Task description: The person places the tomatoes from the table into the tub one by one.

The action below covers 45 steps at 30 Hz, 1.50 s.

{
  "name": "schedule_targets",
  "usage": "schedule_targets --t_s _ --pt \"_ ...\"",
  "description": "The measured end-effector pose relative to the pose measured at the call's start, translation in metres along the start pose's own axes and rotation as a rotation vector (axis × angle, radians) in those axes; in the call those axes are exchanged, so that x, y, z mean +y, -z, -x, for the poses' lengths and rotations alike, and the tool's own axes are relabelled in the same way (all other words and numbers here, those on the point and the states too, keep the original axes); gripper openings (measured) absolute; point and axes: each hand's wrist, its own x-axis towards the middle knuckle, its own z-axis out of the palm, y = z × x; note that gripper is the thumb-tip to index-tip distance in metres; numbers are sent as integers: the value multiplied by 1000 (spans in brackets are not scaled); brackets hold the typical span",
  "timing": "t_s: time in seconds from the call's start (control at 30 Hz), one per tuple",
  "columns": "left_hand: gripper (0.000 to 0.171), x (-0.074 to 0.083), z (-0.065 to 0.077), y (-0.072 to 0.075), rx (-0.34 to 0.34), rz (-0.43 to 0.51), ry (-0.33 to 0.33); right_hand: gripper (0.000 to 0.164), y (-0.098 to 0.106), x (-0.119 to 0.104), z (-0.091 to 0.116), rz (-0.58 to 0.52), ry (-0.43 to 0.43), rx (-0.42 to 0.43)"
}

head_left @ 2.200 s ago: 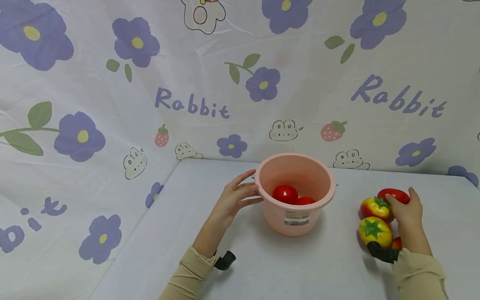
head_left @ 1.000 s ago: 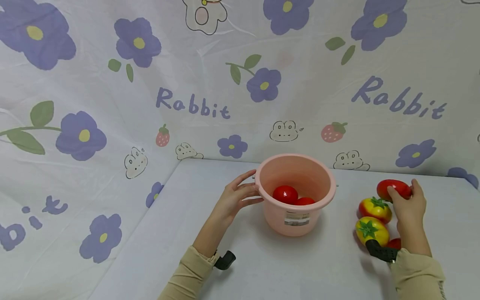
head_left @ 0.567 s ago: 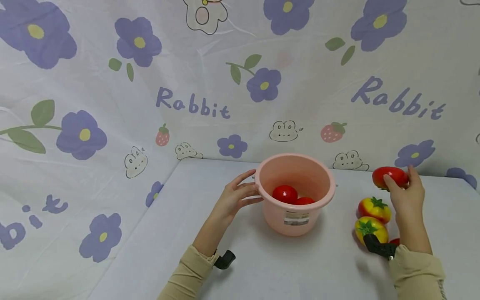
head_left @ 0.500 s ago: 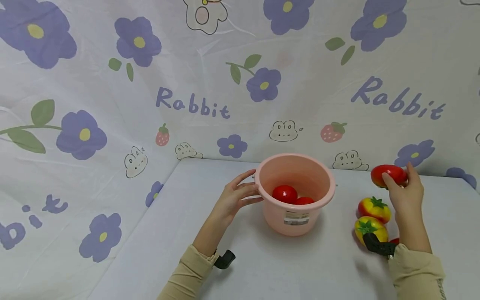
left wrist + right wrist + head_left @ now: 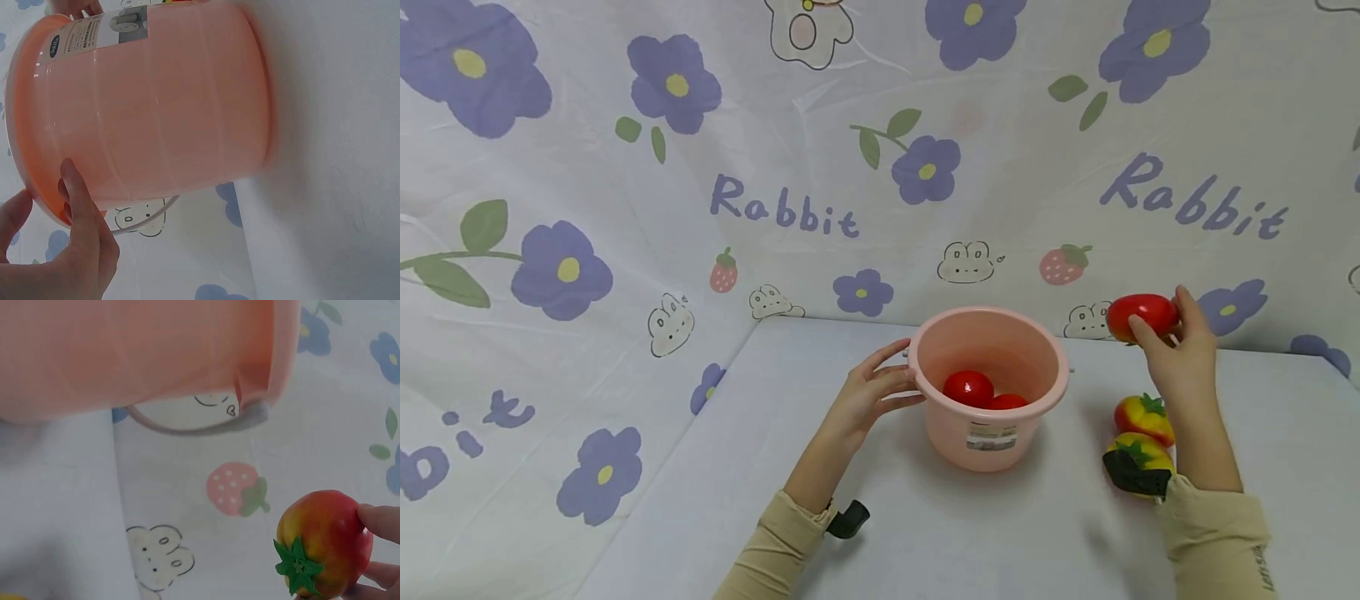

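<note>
The pink bucket (image 5: 988,442) stands upright on the table, with red tomato-like fruits (image 5: 968,389) inside. My left hand (image 5: 861,400) holds its left rim; in the left wrist view the thumb touches the rim's edge and the fingers (image 5: 78,187) lie against the outer wall. To the right of the bucket and above the table, my right hand (image 5: 1183,358) grips a toy tomato (image 5: 1142,315) between thumb and fingers. In the right wrist view this toy tomato (image 5: 325,544) is red and yellow with a green leafy top.
Two red-yellow toy tomatoes (image 5: 1142,419) lie on the white table (image 5: 970,533) below my right forearm; a black wrist mount (image 5: 1138,477) partly covers the nearer one. A flower-print cloth (image 5: 1000,183) hangs behind the table. The bucket's wire handle (image 5: 181,431) hangs at its side.
My right hand has picked up the toy tomato from beside the others, raised it and moved it left toward the bucket. The left hand and bucket have stayed in place.
</note>
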Motion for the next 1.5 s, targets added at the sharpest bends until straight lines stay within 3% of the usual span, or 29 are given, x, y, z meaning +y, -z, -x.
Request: schedule_targets --t_s 0.13,0.77,1.5 --pt "46 0 -1 0 3 2 1 74 -10 -12 3 18 67 -13" --pt "47 2 0 -1 -8 -8 0 78 -47 -49 20 -59 216 -97" --pt "47 1 1 -1 -5 -12 2 76 -86 -81 35 -117 286 -203"
